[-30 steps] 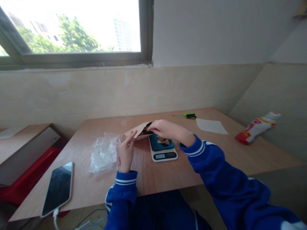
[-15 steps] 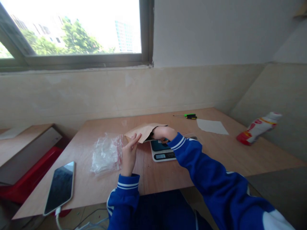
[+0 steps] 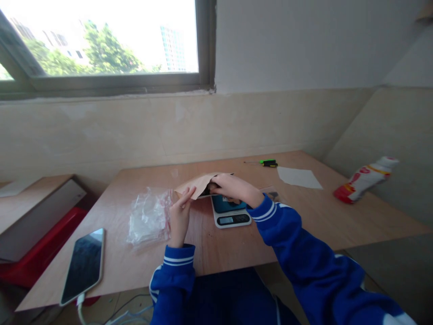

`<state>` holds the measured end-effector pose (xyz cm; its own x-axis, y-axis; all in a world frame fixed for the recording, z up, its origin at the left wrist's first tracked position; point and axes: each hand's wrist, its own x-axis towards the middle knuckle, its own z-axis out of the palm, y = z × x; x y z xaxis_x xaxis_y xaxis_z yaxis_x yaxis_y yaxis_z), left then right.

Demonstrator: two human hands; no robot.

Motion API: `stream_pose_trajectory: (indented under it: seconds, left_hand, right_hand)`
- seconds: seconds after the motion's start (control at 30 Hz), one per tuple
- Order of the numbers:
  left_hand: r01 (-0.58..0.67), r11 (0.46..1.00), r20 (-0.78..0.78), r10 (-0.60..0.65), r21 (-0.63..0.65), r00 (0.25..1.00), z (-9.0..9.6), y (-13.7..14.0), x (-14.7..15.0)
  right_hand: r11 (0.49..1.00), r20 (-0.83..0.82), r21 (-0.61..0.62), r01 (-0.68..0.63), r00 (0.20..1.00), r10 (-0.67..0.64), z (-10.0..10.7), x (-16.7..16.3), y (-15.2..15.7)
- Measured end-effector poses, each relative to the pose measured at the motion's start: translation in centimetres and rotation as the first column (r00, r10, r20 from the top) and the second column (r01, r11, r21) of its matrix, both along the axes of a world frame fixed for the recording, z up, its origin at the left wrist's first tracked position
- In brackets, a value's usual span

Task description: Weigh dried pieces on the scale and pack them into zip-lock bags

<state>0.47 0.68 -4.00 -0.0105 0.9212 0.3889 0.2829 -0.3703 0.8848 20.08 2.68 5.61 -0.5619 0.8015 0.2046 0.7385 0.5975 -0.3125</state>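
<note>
1. The left hand [image 3: 180, 220] pinches the paper bag [image 3: 196, 184], probably so it won't wobble.
2. The right hand [image 3: 233, 186] has fingertips inside the bag's mouth; I can't tell if they're squeezing anything.
3. Below those fingers sits the scale [image 3: 230, 212], perhaps to be handy.
4. The bag looks tan, dark inside.

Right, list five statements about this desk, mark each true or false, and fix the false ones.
1. The left hand grips the brown paper bag. True.
2. A cable is plugged into the phone. True.
3. The right hand lies on the phone. False: its fingers are at the paper bag's opening.
4. The scale is left of the clear plastic bags. False: it is to their right.
5. Both sleeves are plain red. False: they are blue with white stripes.
</note>
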Motion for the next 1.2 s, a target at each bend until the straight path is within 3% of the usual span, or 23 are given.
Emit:
stream_pose_trajectory:
  seconds: [0.13, 0.3, 0.43, 0.53, 0.67, 0.8, 0.87, 0.93, 1.03, 1.1, 1.2]
  left_hand:
    - [-0.030, 0.999, 0.004, 0.030, 0.015, 1.000, 0.4, 0.2, -0.1]
    - [-0.048, 0.999, -0.015, 0.048, 0.022, 0.999, 0.7, 0.4, -0.1]
    - [-0.051, 0.998, -0.036, 0.051, 0.023, 0.998, 0.9, 0.7, -0.2]
    - [-0.070, 0.997, -0.044, 0.071, 0.027, 0.997, 1.0, 1.0, -0.2]
    - [-0.085, 0.996, -0.036, 0.086, 0.022, 0.996, 1.2, 1.4, -0.3]
    - [-0.112, 0.993, -0.049, 0.114, 0.035, 0.992, 1.7, 2.0, -0.6]
    - [-0.144, 0.989, -0.062, 0.147, 0.042, 0.987, 2.1, 2.2, -0.7]
    - [-0.183, 0.982, -0.066, 0.186, 0.043, 0.980, 2.4, 2.4, -0.7]
    - [-0.233, 0.972, -0.066, 0.235, 0.039, 0.970, 2.5, 2.8, -0.8]
    - [-0.245, 0.969, -0.071, 0.247, 0.044, 0.966, 2.3, 3.0, -0.8]
    - [-0.239, 0.970, -0.063, 0.242, 0.054, 0.968, 2.1, 3.1, -0.8]
  right_hand:
    - [0.997, -0.165, -0.020, -0.071, 0.984, 0.067, 1.0, 1.5, -0.7]
    - [0.993, -0.420, -0.114, -0.034, 0.907, -0.017, 0.9, 2.8, -1.3]
    - [0.993, -0.582, -0.113, -0.020, 0.812, -0.049, 0.4, 3.1, -1.4]
    - [0.992, -0.710, -0.127, -0.013, 0.699, -0.082, 0.0, 3.3, -1.0]
    - [0.981, -0.859, -0.194, -0.027, 0.487, -0.156, -0.7, 3.9, -0.7]
    - [0.958, -0.922, -0.271, -0.090, 0.310, -0.232, -2.1, 5.1, -0.7]
    - [0.931, -0.921, -0.332, -0.149, 0.265, -0.286, -3.1, 5.7, -0.6]
    - [0.897, -0.897, -0.401, -0.186, 0.276, -0.344, -4.4, 6.2, -0.2]
    - [0.862, -0.831, -0.481, -0.160, 0.397, -0.390, -6.5, 6.3, 1.1]
    - [0.879, -0.772, -0.472, -0.069, 0.514, -0.374, -7.7, 5.9, 2.2]
    - [0.939, -0.630, -0.331, 0.092, 0.719, -0.293, -9.1, 4.8, 3.6]
